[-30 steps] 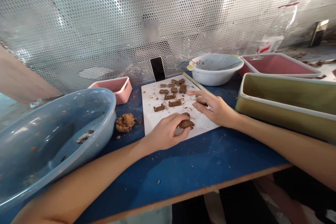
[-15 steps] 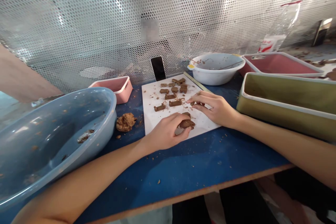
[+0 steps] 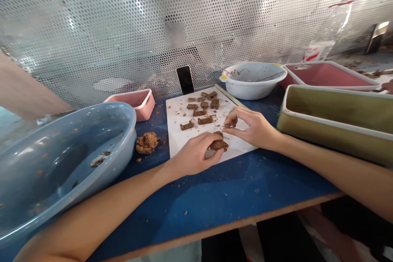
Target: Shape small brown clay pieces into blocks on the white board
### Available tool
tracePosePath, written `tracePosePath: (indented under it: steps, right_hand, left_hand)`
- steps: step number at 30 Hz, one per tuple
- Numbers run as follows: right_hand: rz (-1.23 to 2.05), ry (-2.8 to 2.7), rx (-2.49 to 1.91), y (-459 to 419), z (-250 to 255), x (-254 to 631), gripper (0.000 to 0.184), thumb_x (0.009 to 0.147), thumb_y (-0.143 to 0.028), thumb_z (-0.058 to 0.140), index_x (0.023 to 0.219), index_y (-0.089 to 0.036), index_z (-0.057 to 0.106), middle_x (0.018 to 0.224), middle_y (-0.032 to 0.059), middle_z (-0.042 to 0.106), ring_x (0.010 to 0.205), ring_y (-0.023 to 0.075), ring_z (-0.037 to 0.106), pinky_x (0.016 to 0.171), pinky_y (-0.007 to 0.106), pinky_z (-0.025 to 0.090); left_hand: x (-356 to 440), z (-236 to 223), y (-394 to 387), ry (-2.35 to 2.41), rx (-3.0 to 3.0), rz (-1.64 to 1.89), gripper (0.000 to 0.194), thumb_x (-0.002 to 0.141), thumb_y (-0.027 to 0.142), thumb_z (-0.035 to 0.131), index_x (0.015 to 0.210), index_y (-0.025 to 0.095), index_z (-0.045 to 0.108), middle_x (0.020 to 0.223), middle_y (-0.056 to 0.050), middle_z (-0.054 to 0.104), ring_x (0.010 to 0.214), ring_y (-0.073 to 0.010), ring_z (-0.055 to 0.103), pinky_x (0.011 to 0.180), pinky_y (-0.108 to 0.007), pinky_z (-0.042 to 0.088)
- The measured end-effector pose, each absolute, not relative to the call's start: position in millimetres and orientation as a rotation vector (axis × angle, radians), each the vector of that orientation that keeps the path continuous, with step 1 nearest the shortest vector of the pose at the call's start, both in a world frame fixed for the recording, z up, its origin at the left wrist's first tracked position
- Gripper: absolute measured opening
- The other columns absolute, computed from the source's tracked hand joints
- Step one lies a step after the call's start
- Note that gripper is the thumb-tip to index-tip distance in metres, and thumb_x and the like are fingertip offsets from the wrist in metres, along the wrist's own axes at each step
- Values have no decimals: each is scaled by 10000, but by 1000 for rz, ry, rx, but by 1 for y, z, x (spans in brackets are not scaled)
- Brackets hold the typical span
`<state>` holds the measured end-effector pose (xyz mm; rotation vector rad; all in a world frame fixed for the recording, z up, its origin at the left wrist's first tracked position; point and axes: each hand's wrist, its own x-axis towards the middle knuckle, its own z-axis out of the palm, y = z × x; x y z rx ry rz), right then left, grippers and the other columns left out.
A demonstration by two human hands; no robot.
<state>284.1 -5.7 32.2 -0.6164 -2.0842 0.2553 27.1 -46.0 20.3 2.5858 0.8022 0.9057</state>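
Note:
Near the front of a white board (image 3: 178, 141), my left hand (image 3: 196, 152) is closed around a brown lump of clay (image 3: 218, 145), its thumb and fingers on either side. My right hand (image 3: 250, 128) is just beyond it, pinching a small piece of clay (image 3: 226, 125) between thumb and fingertips. Several shaped clay pieces (image 3: 205, 120) lie in loose rows on the board, with crumbs scattered among them. A rough ball of clay (image 3: 147, 143) rests on the blue table to the left of the board.
A large blue basin (image 3: 123, 131) stands at the left, with a small pink box (image 3: 146, 108) behind it. At the back are a phone (image 3: 185, 80) and a white bowl (image 3: 253, 86). An olive bin (image 3: 331, 120), a pink bin (image 3: 334, 74) and a bottle (image 3: 328, 32) stand right.
My right hand's fingers have drawn together and lifted slightly, now showing the small clay piece in the pinch. The left hand stays where it was with its clay.

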Motion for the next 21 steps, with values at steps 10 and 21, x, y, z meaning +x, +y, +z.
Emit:
tracePosePath:
  steps: [10, 21]
  right_hand:
    - [291, -2144, -749, -7, 34, 289, 492, 1184, -387, 483, 747, -234, 648, 656, -22, 648, 659, 145, 637, 735, 305, 505]
    - [222, -2092, -710, -4, 30, 288, 219, 1109, -300, 645, 917, -240, 732, 851, -4, 787, 790, 164, 750, 791, 288, 562]
  left_hand:
    - [26, 23, -48, 541, 2679, 969, 154, 1020, 300, 636, 1020, 171, 722, 811, -32, 741, 712, -164, 701, 695, -272, 575]
    - [25, 19, -45, 523, 2753, 868, 496, 1106, 305, 567, 637, 194, 686, 555, -8, 655, 490, -120, 595, 527, -263, 443]
